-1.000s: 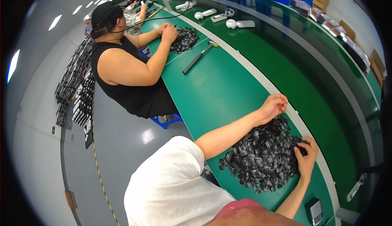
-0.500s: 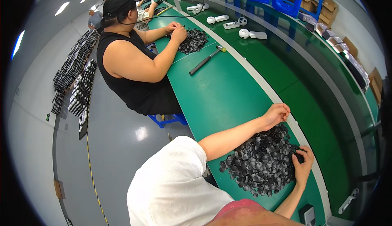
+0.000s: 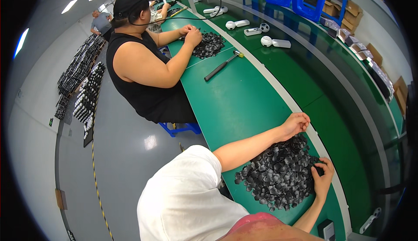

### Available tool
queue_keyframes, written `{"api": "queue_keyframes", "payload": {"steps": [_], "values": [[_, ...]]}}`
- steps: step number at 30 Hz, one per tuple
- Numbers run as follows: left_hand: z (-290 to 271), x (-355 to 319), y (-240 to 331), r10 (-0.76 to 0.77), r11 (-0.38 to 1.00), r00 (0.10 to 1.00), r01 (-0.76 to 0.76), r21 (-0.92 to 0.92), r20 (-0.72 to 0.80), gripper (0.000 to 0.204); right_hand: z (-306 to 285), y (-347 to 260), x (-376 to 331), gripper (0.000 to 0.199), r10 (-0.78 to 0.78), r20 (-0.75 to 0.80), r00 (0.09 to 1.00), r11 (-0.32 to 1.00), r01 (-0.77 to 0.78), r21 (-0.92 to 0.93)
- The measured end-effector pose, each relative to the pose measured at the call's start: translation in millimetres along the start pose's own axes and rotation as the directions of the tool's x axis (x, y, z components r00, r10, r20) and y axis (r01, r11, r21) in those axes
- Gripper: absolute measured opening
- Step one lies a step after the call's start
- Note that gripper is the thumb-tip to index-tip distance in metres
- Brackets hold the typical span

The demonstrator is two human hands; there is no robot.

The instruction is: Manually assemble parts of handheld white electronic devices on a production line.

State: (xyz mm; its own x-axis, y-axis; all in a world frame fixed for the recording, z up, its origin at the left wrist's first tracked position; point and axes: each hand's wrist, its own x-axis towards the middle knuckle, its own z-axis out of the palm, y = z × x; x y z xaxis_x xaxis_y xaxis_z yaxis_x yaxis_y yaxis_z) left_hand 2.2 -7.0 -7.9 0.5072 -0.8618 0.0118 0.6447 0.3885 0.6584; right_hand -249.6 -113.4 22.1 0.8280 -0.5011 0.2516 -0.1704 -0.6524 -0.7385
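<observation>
A heap of small black flat pieces, many of them five-sided, (image 3: 278, 175) lies on the green bench in front of me. My left hand (image 3: 296, 125) hovers past the far end of the heap, beside the bench's pale edge rail. Its fingers are curled together, and whatever they may pinch is hidden. At the heap's right side is my right hand (image 3: 323, 178), thumb and fingers bent around dark pieces at the border of the pile. It seems to grip a black piece there, though the fingers partly cover it.
A hammer (image 3: 222, 67) lies farther up the bench (image 3: 226, 106). Beyond it a co-worker in black (image 3: 148, 62) handles a similar heap (image 3: 209, 45). Right of the rail runs a green conveyor (image 3: 300, 80) bearing white ball-ended parts (image 3: 275, 42). A small dark box (image 3: 326, 230) stands near me.
The white parts on the conveyor have shifted slightly toward me and right. The view has moved a little. Both my hands stay almost in place.
</observation>
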Motion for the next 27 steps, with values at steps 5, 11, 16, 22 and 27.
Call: {"api": "queue_keyframes", "payload": {"steps": [5, 11, 16, 22, 27], "values": [[0.3, -0.5, 0.3, 0.006, 1.000, 1.000, -0.006, -0.002, -0.007, 0.007, 1.6, -4.2, 0.6, 0.018, 0.030, -0.013, 0.999, 0.999, -0.029, 0.028], [0.8, -1.9, 0.4, 0.000, 1.000, 1.000, 0.000, -0.003, -0.012, 0.007, 0.4, -1.1, -1.2, 0.017, -0.021, 0.021, 1.000, 0.999, 0.022, -0.029], [-1.3, -2.0, 1.1, -0.005, 1.000, 1.000, 0.005, 0.000, -0.004, 0.007, 0.8, -2.9, 0.3, 0.018, 0.004, 0.013, 1.000, 1.000, -0.004, -0.013], [-3.3, -1.2, 0.9, -0.011, 1.000, 1.000, 0.011, -0.013, -0.024, 0.006, 1.1, -1.4, 0.2, 0.019, 0.003, 0.025, 1.000, 1.000, -0.002, -0.011], [-3.6, -1.1, 2.6, -0.020, 1.000, 1.000, 0.020, -0.015, -0.022, 0.007, -0.4, -1.3, 1.2, 0.020, -0.025, 0.043, 0.999, 0.999, 0.027, -0.040]]}}
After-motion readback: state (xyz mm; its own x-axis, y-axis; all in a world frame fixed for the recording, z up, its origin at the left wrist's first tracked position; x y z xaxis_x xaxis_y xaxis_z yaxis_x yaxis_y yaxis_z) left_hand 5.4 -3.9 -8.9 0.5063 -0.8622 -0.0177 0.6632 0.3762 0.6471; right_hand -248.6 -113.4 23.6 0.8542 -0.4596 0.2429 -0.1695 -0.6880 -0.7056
